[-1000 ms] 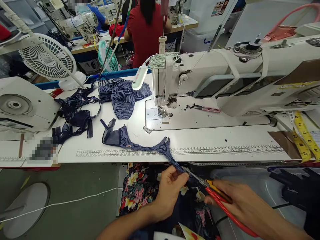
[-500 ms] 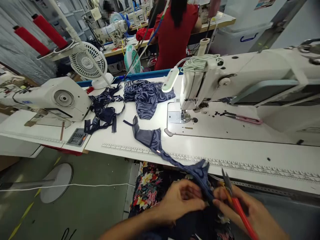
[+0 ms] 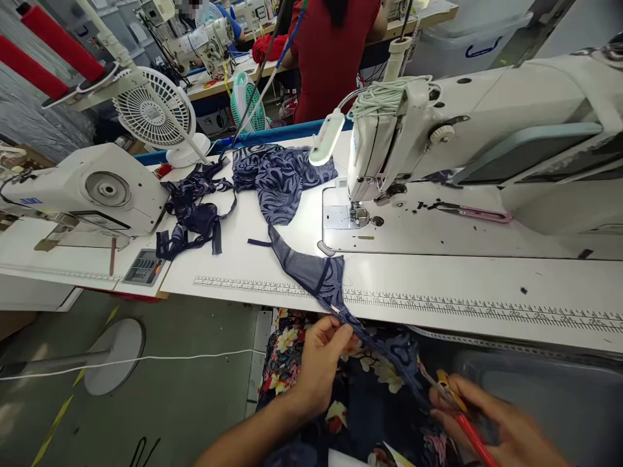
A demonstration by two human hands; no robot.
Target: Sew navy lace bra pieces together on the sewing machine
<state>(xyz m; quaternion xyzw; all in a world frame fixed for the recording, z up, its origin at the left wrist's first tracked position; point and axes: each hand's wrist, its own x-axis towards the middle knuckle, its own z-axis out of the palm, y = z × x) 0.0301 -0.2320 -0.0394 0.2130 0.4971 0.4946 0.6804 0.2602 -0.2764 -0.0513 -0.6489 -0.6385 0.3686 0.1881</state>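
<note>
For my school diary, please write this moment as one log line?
left hand: pinches navy fabric; right hand: holds scissors; navy fabric: partly on table

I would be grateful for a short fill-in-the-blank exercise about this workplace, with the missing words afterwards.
1. The right hand holds a pair of ____.
2. The left hand pinches a blue cloth, which lies partly on the white ____.
3. The two spools at the upper left are ____ in colour.
4. The fan beside them is ____ in colour.

Missing words: scissors; table; red; white.
</note>
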